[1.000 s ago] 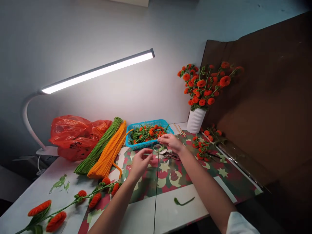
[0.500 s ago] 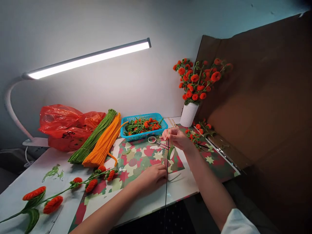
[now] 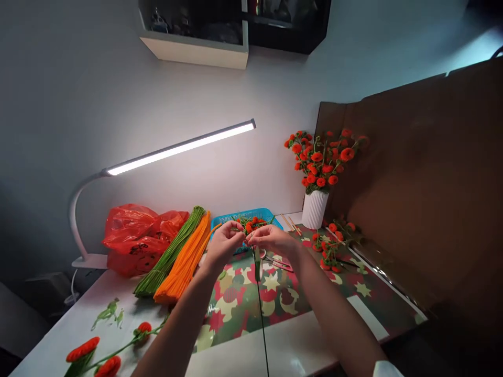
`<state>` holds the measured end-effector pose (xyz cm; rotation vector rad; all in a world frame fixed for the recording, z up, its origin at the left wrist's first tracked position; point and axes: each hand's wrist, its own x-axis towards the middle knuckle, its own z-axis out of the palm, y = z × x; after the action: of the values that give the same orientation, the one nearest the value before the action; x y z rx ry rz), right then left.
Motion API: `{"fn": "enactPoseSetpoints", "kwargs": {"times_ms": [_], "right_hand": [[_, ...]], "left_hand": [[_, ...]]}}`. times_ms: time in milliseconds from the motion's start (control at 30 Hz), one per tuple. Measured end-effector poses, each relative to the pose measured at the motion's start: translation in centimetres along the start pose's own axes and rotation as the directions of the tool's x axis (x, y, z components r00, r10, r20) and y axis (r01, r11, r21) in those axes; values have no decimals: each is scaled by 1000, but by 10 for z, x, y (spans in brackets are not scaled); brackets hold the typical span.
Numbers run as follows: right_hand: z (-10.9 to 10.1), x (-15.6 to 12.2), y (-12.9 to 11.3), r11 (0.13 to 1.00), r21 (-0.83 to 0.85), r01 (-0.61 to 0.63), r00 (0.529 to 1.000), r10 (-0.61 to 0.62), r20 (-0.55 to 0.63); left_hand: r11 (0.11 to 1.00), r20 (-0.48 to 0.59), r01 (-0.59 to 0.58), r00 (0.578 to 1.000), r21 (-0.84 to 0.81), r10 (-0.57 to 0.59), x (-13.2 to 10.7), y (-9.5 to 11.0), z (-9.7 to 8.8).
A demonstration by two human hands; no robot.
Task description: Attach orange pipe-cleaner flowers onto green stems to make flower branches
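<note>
In front of the blue basket, my left hand [image 3: 227, 242] and my right hand [image 3: 274, 239] meet, fingertips pinched together at the top of a thin dark stem [image 3: 261, 309]. The stem hangs down past the table's front edge. A narrow green leaf [image 3: 257, 266] hangs along it, just below my fingers. The fingers hide the stem's tip. Behind the hands, the blue basket [image 3: 271, 213] holds small orange-red flowers with green stems [image 3: 255, 222]. Scissors with pink handles [image 3: 282, 264] lie on the patterned mat beneath my right hand.
Green pipe cleaners [image 3: 168, 254] and orange ones [image 3: 186, 262] lie in bundles beside a red plastic bag [image 3: 145, 235]. A lamp [image 3: 181, 149] stands at left. A white vase [image 3: 315, 209] of orange-red flowers and loose sprigs [image 3: 332, 246] are at right, near a cardboard panel [image 3: 412, 199].
My left hand has risen from the mat to join my right hand at the stem's top. A leaf now shows on the stem. The view has tilted up, bringing wall shelves into sight.
</note>
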<state>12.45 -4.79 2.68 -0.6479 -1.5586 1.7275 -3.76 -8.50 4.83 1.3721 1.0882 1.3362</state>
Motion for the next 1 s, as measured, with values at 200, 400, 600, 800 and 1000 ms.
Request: {"fn": "enactPoseSetpoints", "kwargs": {"times_ms": [200,400,600,800,1000], "right_hand": [[1,24,12,994,48,99,995,-97,-24],[-2,35,14,982,88,166,980,-155,-121],[0,33,10,984,76,161,983,-153,-104],[3,25,-1,981,24,190,967,-183,-179],[8,24,-5,969,-82,233,938,-246,-246]], "left_hand": [[926,-51,4,998,-378,-26,8,-30,-2],[897,103,153,987,-414,-121,10,-49,-4],[952,79,75,995,-297,-53,10,-49,-3],[982,-25,37,999,-185,-42,2,-35,-1],[997,-139,-3,990,-73,-7,-4,-24,4]]}}
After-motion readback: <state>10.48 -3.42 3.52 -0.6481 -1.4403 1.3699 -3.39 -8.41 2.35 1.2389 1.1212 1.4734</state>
